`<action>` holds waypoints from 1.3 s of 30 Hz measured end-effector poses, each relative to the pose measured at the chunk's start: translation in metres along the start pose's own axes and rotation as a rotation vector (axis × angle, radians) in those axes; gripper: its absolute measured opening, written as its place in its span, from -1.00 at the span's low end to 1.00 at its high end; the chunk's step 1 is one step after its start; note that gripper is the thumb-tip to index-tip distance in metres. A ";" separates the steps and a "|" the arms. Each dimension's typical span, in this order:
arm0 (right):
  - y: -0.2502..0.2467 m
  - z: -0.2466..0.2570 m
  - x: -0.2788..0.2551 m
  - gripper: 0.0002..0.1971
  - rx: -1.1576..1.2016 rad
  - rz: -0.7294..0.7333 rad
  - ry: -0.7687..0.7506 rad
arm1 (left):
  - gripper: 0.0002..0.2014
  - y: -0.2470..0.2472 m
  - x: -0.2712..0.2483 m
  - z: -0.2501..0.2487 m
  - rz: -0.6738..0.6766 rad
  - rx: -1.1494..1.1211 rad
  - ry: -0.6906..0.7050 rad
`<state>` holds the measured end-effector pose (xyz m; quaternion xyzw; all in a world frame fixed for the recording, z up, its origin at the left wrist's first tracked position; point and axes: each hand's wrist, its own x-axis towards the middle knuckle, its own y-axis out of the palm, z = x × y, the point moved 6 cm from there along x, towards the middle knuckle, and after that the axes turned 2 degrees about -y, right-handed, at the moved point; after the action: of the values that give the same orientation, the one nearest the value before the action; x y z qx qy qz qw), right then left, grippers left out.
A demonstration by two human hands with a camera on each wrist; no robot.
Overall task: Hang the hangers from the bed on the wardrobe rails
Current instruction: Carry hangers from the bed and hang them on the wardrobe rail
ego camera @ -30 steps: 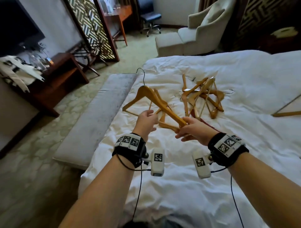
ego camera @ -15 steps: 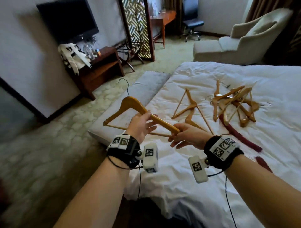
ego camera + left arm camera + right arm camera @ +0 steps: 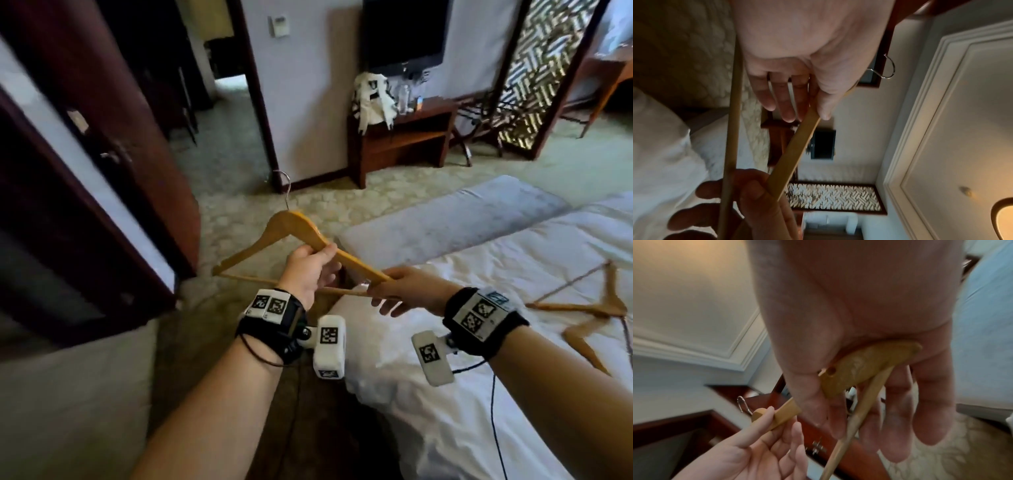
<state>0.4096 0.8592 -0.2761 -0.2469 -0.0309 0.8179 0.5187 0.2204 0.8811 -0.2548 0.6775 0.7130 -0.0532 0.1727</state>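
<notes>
I have one wooden hanger (image 3: pixel 298 236) in both hands, held in the air over the carpet just off the corner of the bed (image 3: pixel 513 394). My left hand (image 3: pixel 310 270) pinches its right-hand shoulder arm between thumb and fingers, just below the peak; my right hand (image 3: pixel 407 289) grasps the far tip of that arm, where the thin crossbar (image 3: pixel 731 113) meets it, the tip lying in the palm with thumb and forefinger closed on it. The wire hook (image 3: pixel 287 186) points away from me, up and forward.

A second ago I was facing the mattress and the heap of hangers; half a second ago I was partway round. Now my view has swung left, the hanger has come with it, and the heap has slid out of sight, leaving only two loose hangers (image 3: pixel 592 308) on the white sheet at my right. I judge this the carry: one hanger is picked up and I am turning to look for the rails, which I cannot see yet.

Beyond the hands lies patterned carpet (image 3: pixel 239 219), a grey bench (image 3: pixel 445 222) along the foot of the bed, and a dark wooden door (image 3: pixel 102 154) standing close on my left. Further off are an open doorway (image 3: pixel 226 113), a low wooden table (image 3: pixel 404 137) draped with white cloth, a wall television (image 3: pixel 404 34) and a lattice screen (image 3: pixel 544 68).
</notes>
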 end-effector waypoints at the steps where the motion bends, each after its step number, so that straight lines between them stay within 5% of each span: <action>1: 0.013 0.013 0.013 -0.84 -0.048 0.058 -0.019 | -0.94 -0.022 -0.006 -0.005 -0.062 -0.010 0.016; 12: 0.147 0.056 0.056 -0.80 -0.155 0.581 -0.158 | -0.95 -0.138 -0.123 0.014 -0.575 -0.127 0.052; 19: 0.264 0.058 0.010 -0.88 -0.176 0.957 -0.160 | -0.92 -0.195 -0.242 0.066 -0.940 -0.223 0.002; 29: 0.392 0.091 -0.093 -0.76 -0.297 1.182 -0.312 | -0.85 -0.243 -0.411 0.087 -1.196 -0.300 0.075; 39: 0.518 0.121 -0.213 -0.76 -0.318 1.221 -0.394 | -0.81 -0.315 -0.564 0.108 -1.305 -0.346 0.157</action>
<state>-0.0022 0.4621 -0.2501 -0.1395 -0.0999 0.9805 -0.0962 -0.0578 0.2890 -0.2262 0.0730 0.9844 0.0176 0.1591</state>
